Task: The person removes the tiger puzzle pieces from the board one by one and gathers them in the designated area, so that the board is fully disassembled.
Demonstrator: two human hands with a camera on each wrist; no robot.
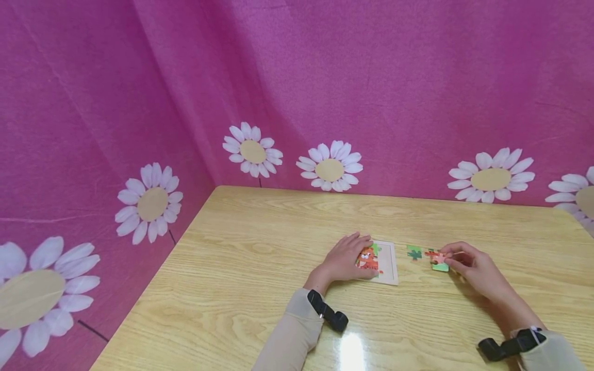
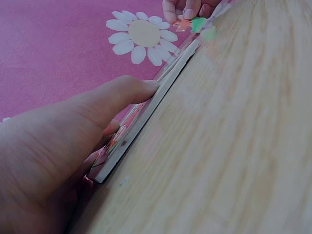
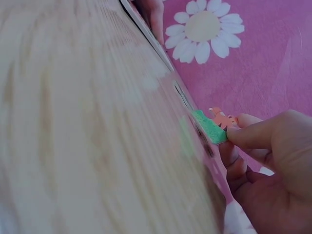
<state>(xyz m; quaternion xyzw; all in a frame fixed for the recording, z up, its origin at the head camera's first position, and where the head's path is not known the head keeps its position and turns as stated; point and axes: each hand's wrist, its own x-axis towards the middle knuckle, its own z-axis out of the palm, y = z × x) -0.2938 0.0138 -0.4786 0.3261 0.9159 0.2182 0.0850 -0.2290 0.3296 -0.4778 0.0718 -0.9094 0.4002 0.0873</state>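
My left hand lies over the left end of a wooden puzzle board, holding it between thumb and fingers. In the left wrist view the thumb presses on the board's near edge. Part of an orange tiger picture shows in the board's left side; its right side is bare wood. To the right, my right hand pinches a jigsaw piece, orange and green, between thumb and fingertips, raised off the table. The hand hides part of it in the right wrist view.
A green jigsaw piece lies between the board and my right hand. Another piece, mostly red, seems to lie under the held one. The wood-grain table meets a pink cloth with daisies behind and at left.
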